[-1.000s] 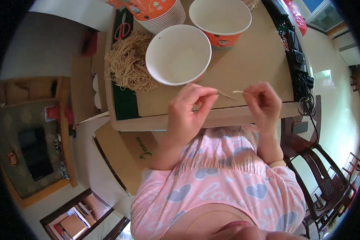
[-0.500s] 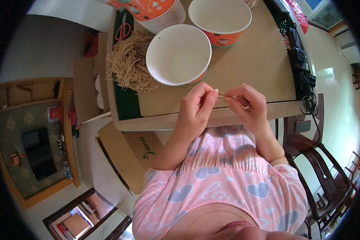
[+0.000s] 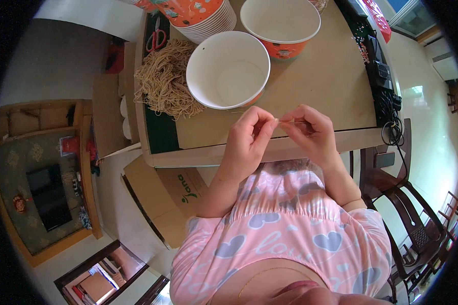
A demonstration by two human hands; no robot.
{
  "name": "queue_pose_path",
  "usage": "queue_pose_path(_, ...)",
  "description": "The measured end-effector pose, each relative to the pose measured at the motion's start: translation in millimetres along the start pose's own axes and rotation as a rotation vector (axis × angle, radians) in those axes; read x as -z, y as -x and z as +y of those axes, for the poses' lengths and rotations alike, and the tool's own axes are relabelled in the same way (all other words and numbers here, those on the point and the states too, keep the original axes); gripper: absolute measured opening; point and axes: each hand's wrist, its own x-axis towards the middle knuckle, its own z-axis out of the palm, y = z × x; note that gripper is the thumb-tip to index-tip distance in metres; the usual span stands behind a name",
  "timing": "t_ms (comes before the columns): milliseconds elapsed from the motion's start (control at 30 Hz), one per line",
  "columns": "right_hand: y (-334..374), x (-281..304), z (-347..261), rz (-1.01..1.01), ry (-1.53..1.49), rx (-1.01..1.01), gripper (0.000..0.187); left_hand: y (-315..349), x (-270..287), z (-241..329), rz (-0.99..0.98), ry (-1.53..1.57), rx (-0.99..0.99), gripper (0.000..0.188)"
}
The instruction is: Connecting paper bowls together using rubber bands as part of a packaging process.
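Observation:
Over the table's near edge, my left hand (image 3: pixel 249 136) and my right hand (image 3: pixel 310 131) meet almost tip to tip. A thin beige string (image 3: pixel 286 122) runs between them, pinched by thumb and forefinger on both sides. Part of the string is hidden inside my fingers. Just beyond my left hand stands a white-lined paper bucket (image 3: pixel 228 71) with an orange outside. To its left lies a loose heap of beige strings (image 3: pixel 169 80). A second paper bucket (image 3: pixel 280 20) stands farther back on the right.
Red-handled scissors (image 3: pixel 156 39) lie behind the string heap, beside a stack of nested paper buckets (image 3: pixel 203 19). Black cables and adapters (image 3: pixel 382 76) line the table's right edge. A cardboard box (image 3: pixel 163 195) stands below the table at left, and a dark wooden chair (image 3: pixel 412 218) at right.
My right hand has moved slightly left, bringing its fingertips closer to my left hand's. Less of the string shows between them. The buckets and the heap stay put.

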Motion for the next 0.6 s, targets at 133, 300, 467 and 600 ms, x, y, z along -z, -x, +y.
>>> queue_pose_path(133, -1, -7, -3, 0.027, 0.003, 0.007, 0.008, 1, -2, 4, 0.026, -0.032, 0.003, 0.007)
queue_pose_path(300, 0, -8, 4, 0.025, -0.008, -0.018, 0.007, 0, 0, 1, 0.034, -0.044, -0.015, 0.006)
queue_pose_path(467, -4, -13, 7, 0.026, -0.176, -0.092, 0.008, -2, 2, -2, 0.092, -0.099, -0.069, 0.004)
queue_pose_path(600, -7, -17, 13, 0.031, -0.091, -0.071, 0.008, -1, 3, 3, 0.145, -0.098, -0.085, 0.003)
